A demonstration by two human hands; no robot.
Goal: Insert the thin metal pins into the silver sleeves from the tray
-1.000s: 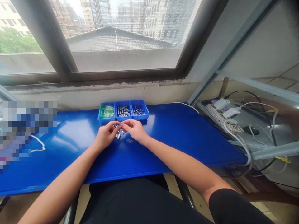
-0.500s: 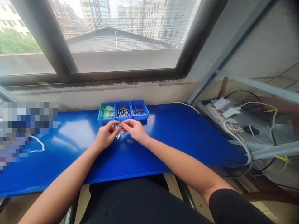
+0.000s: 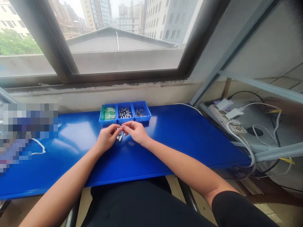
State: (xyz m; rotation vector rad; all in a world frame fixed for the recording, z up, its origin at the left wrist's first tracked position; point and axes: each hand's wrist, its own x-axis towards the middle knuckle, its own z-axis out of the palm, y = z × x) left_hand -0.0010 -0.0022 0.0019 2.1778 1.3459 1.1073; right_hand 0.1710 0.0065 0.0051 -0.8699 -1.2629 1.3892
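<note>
My left hand and my right hand meet at the fingertips over the blue table, just in front of the bins. Both are closed in a pinch around something small, too hidden to make out. Small silvery metal pieces lie on the table beneath the fingers. Behind the hands stand three joined blue bins: the left bin has green-and-clear packets, the middle bin short metal cylinders, and the right bin thin metal pins or screws.
The blue table runs below a window. On the right, a power strip with plugged-in chargers and white cables sits beside a metal frame. A white cable and a blurred-out area are at the left.
The fingertips of both hands have shifted very slightly against each other. At the far right edge, a blurred brownish shape has come into view behind the cables.
</note>
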